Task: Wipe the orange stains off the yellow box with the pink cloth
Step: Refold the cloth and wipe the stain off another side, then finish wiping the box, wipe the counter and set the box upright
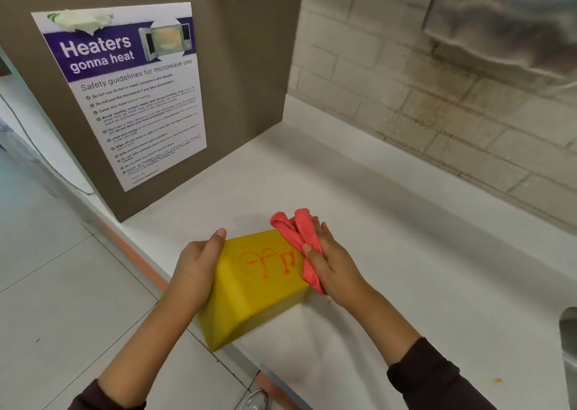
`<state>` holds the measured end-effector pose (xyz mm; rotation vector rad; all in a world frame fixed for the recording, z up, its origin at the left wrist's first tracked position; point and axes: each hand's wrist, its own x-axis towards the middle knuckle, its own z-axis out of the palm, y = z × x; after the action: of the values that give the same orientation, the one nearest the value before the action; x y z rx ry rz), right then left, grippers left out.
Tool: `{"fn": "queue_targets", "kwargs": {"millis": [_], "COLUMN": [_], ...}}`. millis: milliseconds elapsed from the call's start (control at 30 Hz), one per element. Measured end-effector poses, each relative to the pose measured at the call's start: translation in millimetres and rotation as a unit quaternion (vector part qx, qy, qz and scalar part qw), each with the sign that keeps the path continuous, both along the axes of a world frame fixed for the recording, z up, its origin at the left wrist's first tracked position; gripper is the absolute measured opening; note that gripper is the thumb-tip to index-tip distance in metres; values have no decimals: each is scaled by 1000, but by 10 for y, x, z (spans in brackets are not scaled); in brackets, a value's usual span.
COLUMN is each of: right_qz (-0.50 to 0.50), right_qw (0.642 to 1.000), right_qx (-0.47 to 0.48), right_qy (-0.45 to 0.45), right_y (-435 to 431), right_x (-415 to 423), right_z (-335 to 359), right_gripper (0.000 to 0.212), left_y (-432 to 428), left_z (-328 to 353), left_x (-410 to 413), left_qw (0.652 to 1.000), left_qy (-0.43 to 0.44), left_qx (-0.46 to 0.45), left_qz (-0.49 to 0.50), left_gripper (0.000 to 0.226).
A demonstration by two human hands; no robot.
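Holding the box (pixel 249 288) tilted at the counter (pixel 390 253) edge, you had your left hand (pixel 195 269) wrapped around its left end, thumb up over the top corner, while your right hand (pixel 327 259) was closed on the bunched cloth (pixel 298 234) and pressed it against the box's right end. The box hung partly past the edge, its near corner out over the floor (pixel 62 284), and I could not tell how much of its base rested on the counter. The stains (pixel 268 261) sat in the middle of the upper face, just left of the cloth and not yet under it; they looked wet, with drips running down.

The main risk I judged was the box itself: if you pushed leftward with the cloth while only your left hand braced it, the box could have slid off the edge and dropped. A firmer hold, or the box set fully on the counter, would have guarded against that.

The second risk was smearing. With the cloth wadded, a single hard sweep could have dragged the wet orange across clean yellow rather than lifting it, and the drips could have run further while the face stayed tilted.

The third was your own skin: your right thumb (pixel 312 253) lay close to the marks and could have picked up colour and printed it elsewhere on the box
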<state>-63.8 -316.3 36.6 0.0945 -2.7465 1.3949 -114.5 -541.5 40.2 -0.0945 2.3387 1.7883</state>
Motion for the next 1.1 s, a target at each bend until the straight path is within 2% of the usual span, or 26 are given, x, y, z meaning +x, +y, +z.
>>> {"fn": "queue_targets", "kwargs": {"millis": [133, 233, 300, 367, 533, 667, 733, 833, 900, 1000, 1100], "right_qz": [-9, -104, -192, -233, -179, -57, -20, -26, -37, -149, -275], "right_qw": [998, 984, 968, 956, 977, 998, 999, 998, 999, 984, 956], "right_qx": [-61, -145, -162, -172, -91, -15, -4, 51, 17, -97, -101], "right_qy": [-1, -13, -26, -54, -78, 31, 50, 41, 24, -10, -30], "right_y": [165, 103, -11, -122, -264, -171, -37, 134, 155, -6, -209], "right_x": [164, 137, 27, -115, -189, 23, 51, 40, 37, -15, -95], "right_z": [-103, -59, 57, 172, 144, 15, -48, -115, -129, -80, 19], "right_gripper": [47, 32, 26, 27, 43, 41, 45, 44, 40, 37, 50], "left_y": [26, 25, 40, 83, 107, 67, 63, 56, 58, 94, 143], "left_z": [43, 86, 127, 164, 135, 102, 116, 147, 166, 183, 198], "left_x": [-76, -111, -109, -102, -99, -138, -180, -211, -209, -207, -212], "left_qw": [1000, 998, 996, 995, 997, 996, 994, 992, 991, 990, 989], "left_qy": [5, 1, 3, 6, 18, 23, 27, 38, 43, 46, 50], "left_qx": [-14, -28, -32, -35, -35, -37, -43, -43, -42, -50, -66], "left_qz": [-16, -59, -81, -98, -73, -73, -93, -114, -120, -124, -120], "left_gripper": [44, 49, 55, 57, 48, 42, 43, 46, 51, 53, 56]}}
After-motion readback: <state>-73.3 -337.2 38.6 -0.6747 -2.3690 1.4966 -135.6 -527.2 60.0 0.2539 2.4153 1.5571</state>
